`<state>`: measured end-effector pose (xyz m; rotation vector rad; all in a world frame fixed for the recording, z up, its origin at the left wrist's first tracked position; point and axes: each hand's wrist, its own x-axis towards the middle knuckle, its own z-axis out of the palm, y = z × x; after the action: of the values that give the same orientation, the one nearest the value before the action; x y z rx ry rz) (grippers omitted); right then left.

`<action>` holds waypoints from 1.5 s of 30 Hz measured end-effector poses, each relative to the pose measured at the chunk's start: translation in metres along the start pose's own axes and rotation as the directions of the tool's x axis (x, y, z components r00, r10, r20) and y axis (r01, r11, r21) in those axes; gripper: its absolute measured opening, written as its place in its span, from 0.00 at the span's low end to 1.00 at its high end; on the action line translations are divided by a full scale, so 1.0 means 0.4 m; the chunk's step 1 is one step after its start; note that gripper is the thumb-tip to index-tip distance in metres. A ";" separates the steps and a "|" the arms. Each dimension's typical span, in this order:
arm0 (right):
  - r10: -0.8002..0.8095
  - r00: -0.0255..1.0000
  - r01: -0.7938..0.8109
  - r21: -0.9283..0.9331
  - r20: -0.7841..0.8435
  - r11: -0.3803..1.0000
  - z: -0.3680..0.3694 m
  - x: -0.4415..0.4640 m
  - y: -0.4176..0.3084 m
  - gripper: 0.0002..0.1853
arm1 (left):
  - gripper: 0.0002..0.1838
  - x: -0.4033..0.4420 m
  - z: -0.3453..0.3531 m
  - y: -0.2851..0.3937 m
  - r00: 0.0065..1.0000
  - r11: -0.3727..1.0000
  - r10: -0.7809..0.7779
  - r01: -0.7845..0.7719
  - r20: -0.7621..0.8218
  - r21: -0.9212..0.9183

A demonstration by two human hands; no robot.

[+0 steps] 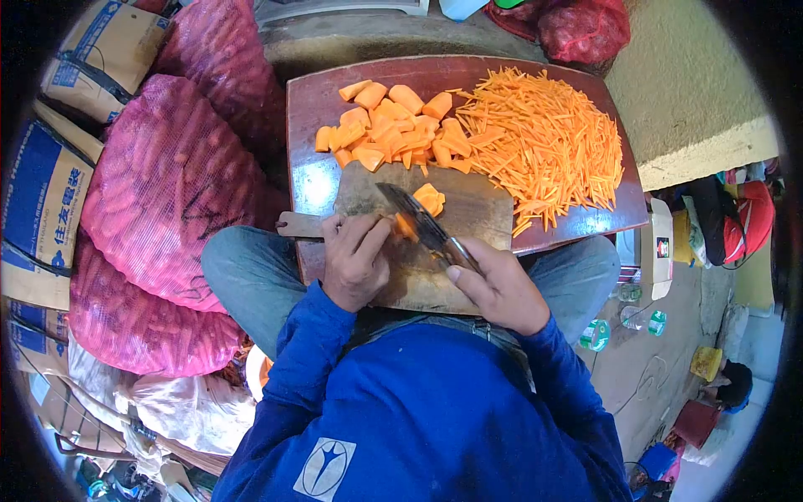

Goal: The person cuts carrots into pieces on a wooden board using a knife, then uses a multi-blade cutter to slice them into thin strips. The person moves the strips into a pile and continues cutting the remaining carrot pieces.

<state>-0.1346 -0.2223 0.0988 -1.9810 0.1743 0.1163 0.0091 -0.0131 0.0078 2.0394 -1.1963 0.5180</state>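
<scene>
A worn wooden cutting board (468, 201) lies across my lap side of a dark red table (314, 188). In my right hand (502, 289) is a knife (416, 217), its dark blade slanting up and left over the board. My left hand (355, 258) has its fingers bent round a carrot piece (405, 227) beside the blade; the fingers partly hide it. Sliced carrot (429, 198) rests just right of the blade. Peeled carrot chunks (389, 125) are heaped behind the board, and a large pile of shredded carrot (548, 138) lies at the right.
Pink mesh sacks (167, 188) and cardboard boxes (50, 209) stand at the left. A red mesh bag (583, 32) lies beyond the table near a concrete ledge (694, 92). Plastic bottles (595, 335) stand on the floor at the right, where another person (736, 385) is partly visible.
</scene>
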 end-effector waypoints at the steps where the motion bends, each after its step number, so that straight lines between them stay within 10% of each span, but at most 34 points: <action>1: -0.011 0.998 0.012 0.018 -0.054 1.000 -0.004 -0.012 0.005 0.16 | 0.22 -0.002 0.010 0.000 1.000 0.999 -0.012 0.011 -0.008 -0.042; 12: 0.380 0.910 -0.132 0.757 -0.163 0.639 0.017 -0.092 0.148 0.16 | 0.36 0.028 0.060 0.035 0.934 0.988 -0.150 0.133 0.324 0.074; 26: 0.247 0.963 -0.238 0.754 0.104 0.612 0.036 0.047 0.135 0.16 | 0.31 0.040 0.089 -0.020 0.959 0.983 -0.164 0.178 0.231 -0.041; 45: 0.245 0.968 -0.134 0.693 -0.063 0.709 0.027 0.116 0.111 0.15 | 0.22 0.173 0.113 -0.303 0.976 0.963 -0.215 0.217 0.033 -0.159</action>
<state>-0.0967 -0.2333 0.0469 -1.2135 0.4559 0.0243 0.1482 -0.0480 -0.0232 2.0053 -0.9752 0.2896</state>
